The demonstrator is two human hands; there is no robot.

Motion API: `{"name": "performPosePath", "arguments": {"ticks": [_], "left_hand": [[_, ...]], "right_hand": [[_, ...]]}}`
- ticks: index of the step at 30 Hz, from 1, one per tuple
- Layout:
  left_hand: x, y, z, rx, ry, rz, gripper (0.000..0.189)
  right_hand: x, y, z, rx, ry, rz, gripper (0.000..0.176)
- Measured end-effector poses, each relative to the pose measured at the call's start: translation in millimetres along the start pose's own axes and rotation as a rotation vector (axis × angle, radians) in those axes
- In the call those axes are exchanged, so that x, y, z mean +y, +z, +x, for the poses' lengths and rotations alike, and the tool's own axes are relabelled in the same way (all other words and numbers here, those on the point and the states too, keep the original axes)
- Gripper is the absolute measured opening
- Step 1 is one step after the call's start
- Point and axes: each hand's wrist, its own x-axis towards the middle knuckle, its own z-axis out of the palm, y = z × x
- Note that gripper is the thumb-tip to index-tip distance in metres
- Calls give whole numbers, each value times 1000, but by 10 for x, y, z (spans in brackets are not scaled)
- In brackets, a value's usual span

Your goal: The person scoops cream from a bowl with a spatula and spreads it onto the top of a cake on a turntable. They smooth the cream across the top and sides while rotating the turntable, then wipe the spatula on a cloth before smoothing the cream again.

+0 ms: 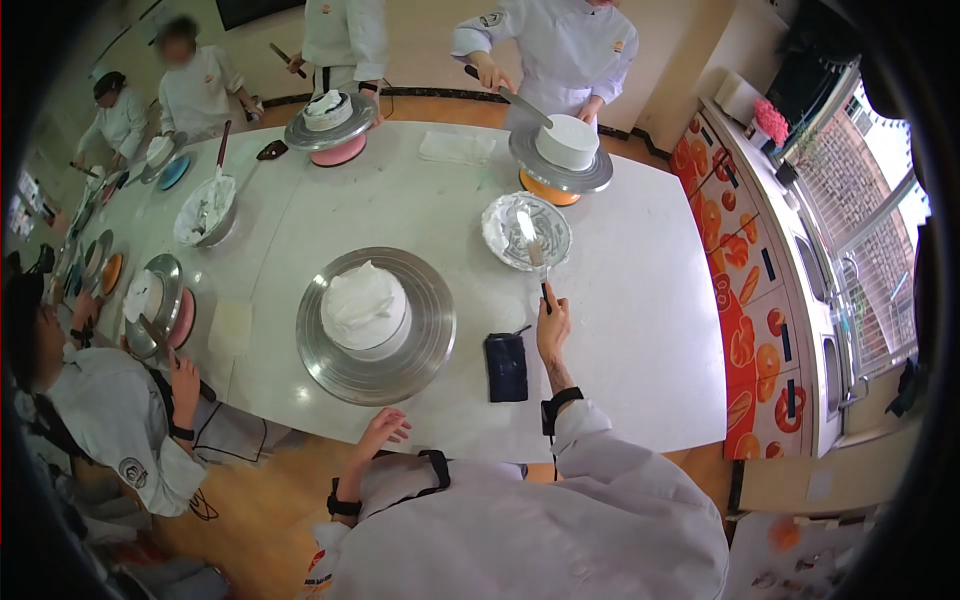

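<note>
My right hand point(553, 328) is closed around the dark handle of an icing spatula point(533, 245). The cream-smeared blade reaches over a metal bowl point(566, 250) with white cream inside. Near the table's front edge, my left hand point(384, 430) hangs with loosely bent fingers and holds nothing. It is closest to a metal cake turntable point(428, 355). On that turntable stands a round cake point(366, 306) with a thick, uneven mound of white cream on top. A dark folded cloth or pouch point(506, 368) lies just left of my right forearm.
Across the white table point(630, 330), a co-worker spreads cream on a white cake point(567, 143). Another turntable point(335, 125) stands at the far side. A second cream bowl point(206, 212) sits left. A co-worker with a cake point(143, 297) is close on my left. Cabinets point(750, 330) line the right.
</note>
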Motion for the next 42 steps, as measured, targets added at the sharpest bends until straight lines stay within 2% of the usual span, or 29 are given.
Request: {"name": "performPosePath", "arguments": {"ticks": [3,6,11,18,22,24,27,29,36,38,40,42], "left_hand": [[90,327,156,109,35,-112,26],[137,641,272,102,65,-93,23],[-135,941,241,93,32,-4,22],[-184,906,82,166,-6,145,21],[-142,849,82,132,-18,95,20],[-158,869,91,129,61,77,20],[-133,894,118,111,66,82,20],[-160,895,150,101,68,90,20],[-215,839,206,138,76,62,21],[-180,807,219,160,76,42,20],[-175,764,233,183,80,29,20],[-174,718,274,210,89,22,20]], "right_hand": [[96,-125,-33,-24,-9,4,38],[265,-250,-76,-54,-40,-21,38],[527,-473,-227,-90,-84,12,38],[533,-732,-416,-100,-94,-50,38],[528,-828,-588,-117,7,-33,37],[556,-891,-687,-134,29,-43,37],[588,-994,-803,-111,-5,-41,39],[559,-1128,-846,-179,75,-33,38],[606,-1401,-871,-202,16,-8,37],[540,-1296,-686,-225,-64,143,32],[414,-1114,-444,-460,299,472,31],[239,-904,-192,-530,384,708,35]]}}
